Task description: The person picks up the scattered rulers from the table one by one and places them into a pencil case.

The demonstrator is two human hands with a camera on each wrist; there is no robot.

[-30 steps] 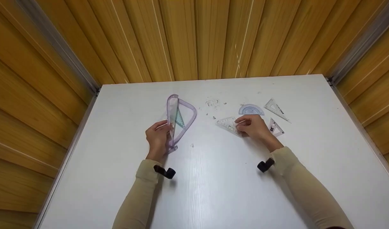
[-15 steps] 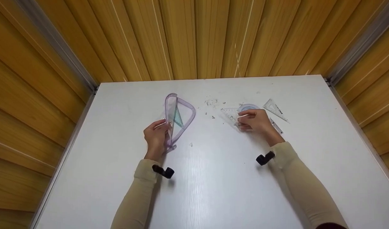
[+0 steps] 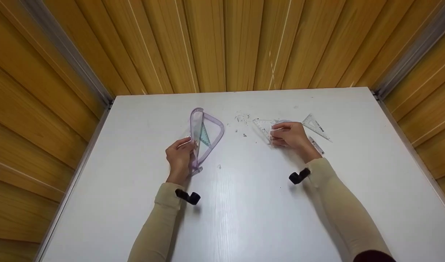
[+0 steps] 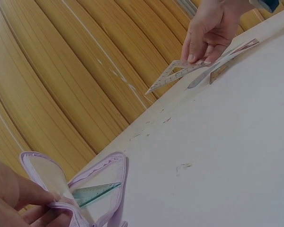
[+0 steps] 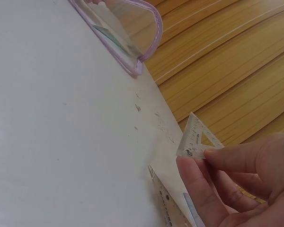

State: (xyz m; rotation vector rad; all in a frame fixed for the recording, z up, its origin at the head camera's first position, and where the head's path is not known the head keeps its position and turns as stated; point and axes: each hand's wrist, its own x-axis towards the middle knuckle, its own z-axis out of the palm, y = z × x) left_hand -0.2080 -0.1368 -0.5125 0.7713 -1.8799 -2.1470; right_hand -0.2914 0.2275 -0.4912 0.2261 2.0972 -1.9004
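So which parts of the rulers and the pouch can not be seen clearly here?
- Protractor: head view, hidden under the right hand.
- Markings on the clear set square: too small, all views.
- Pouch: top cut off, right wrist view.
- Green set square: partly behind the pouch wall.

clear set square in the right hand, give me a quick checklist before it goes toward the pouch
1. Right hand has a grip on the clear set square: ok, pinched between thumb and fingers, lifted off the table.
2. Pouch mouth held open: ok, the left hand holds one side up.
3. Room inside the pouch: ok, only a green set square shows in it.
4. Path between hand and pouch: ok, only small scuff marks on the table.
5. Nothing stuck to the lifted square: cannot tell, the protractor lies right beneath it.
6. Other set square out of the way: ok, it lies to the right.
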